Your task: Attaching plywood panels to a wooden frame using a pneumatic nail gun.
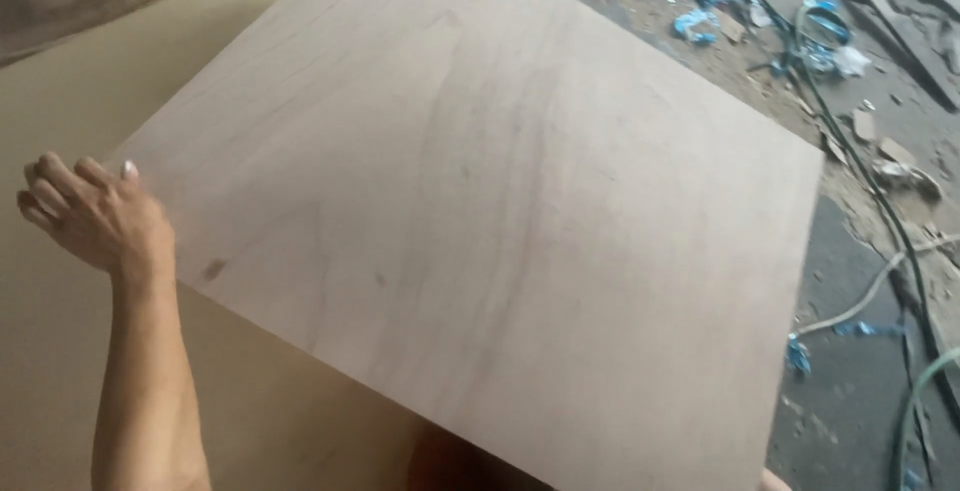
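Observation:
A large pale plywood sheet (500, 201) fills most of the head view, tilted, with one corner at the left. My left hand (95, 213) grips that left corner, thumb on top and fingers curled around the edge. My right hand is hidden under the sheet; only a sliver of skin shows at the bottom edge (772, 481).
A beige board surface (60, 351) lies beneath the sheet at the left. To the right is a dusty grey floor (850, 391) with wood scraps, blue plastic strapping (820, 36) and hoses or cables (880, 211).

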